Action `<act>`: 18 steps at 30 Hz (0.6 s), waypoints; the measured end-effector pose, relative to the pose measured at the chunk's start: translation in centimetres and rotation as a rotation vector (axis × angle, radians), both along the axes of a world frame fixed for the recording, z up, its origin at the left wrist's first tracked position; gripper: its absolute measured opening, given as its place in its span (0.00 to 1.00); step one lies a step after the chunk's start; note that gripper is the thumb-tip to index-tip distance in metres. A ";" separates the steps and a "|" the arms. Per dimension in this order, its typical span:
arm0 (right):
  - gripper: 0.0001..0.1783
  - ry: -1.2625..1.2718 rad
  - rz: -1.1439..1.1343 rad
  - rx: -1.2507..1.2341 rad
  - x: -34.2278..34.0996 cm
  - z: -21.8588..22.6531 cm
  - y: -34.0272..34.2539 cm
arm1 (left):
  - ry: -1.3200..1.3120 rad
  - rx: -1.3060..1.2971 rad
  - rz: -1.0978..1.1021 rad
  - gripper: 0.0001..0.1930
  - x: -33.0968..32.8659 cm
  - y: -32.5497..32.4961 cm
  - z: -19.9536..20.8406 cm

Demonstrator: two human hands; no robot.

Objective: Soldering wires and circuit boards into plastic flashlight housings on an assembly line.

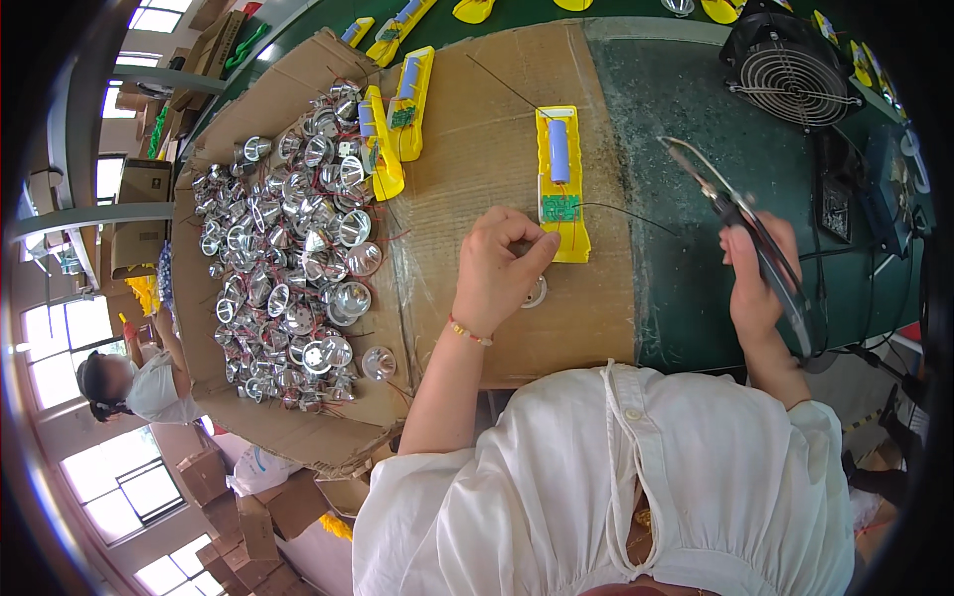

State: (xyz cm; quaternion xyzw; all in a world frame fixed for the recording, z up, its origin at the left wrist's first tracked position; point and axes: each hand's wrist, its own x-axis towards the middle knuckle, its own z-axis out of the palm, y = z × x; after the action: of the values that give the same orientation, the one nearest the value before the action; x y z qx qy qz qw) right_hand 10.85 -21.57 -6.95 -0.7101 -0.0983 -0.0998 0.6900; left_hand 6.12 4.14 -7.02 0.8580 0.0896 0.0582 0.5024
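Observation:
A yellow flashlight housing [585, 247] lies on the cardboard in front of me. Inside it are a blue-purple cylindrical battery [558, 154] and a small green circuit board [559, 208]. Thin dark wires stick out from both ends. My left hand [505, 260] is closed in a pinch at the housing's lower left end; what the fingertips hold is hidden. Partly under that hand shows a round reflector cup [536, 292]. My right hand [763, 268] grips a soldering iron [765, 238] with a black handle, its tip pointing up and left, apart from the housing.
To the left, a cardboard box [298, 452] holds many silvery reflector cups [298, 238] with red wires. More yellow housings [409, 104] lie by its far corner. A black fan [790, 79] with a wire grille stands at the far right. Another person [149, 382] is at far left.

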 end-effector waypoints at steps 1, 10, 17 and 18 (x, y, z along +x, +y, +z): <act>0.10 0.110 -0.034 -0.062 0.3 0.0 -0.1 | -0.027 0.048 -0.015 0.06 -0.1 0.2 -0.2; 0.12 0.182 0.063 0.043 -1.0 -0.5 -0.4 | 0.017 0.070 0.011 0.06 -0.1 -0.5 0.3; 0.12 0.215 0.071 0.052 -1.4 -0.8 -1.0 | 0.002 0.163 0.007 0.05 -0.3 -0.6 0.6; 0.12 0.211 0.081 0.048 -1.4 -0.9 -1.0 | 0.003 0.162 0.006 0.05 -0.2 -0.6 0.7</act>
State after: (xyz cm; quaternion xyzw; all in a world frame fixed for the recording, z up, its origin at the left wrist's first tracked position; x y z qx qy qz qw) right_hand 9.47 -22.52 -7.82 -0.6952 -0.0510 0.0010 0.7170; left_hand 5.87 3.53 -6.30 0.8956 0.0879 0.0653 0.4311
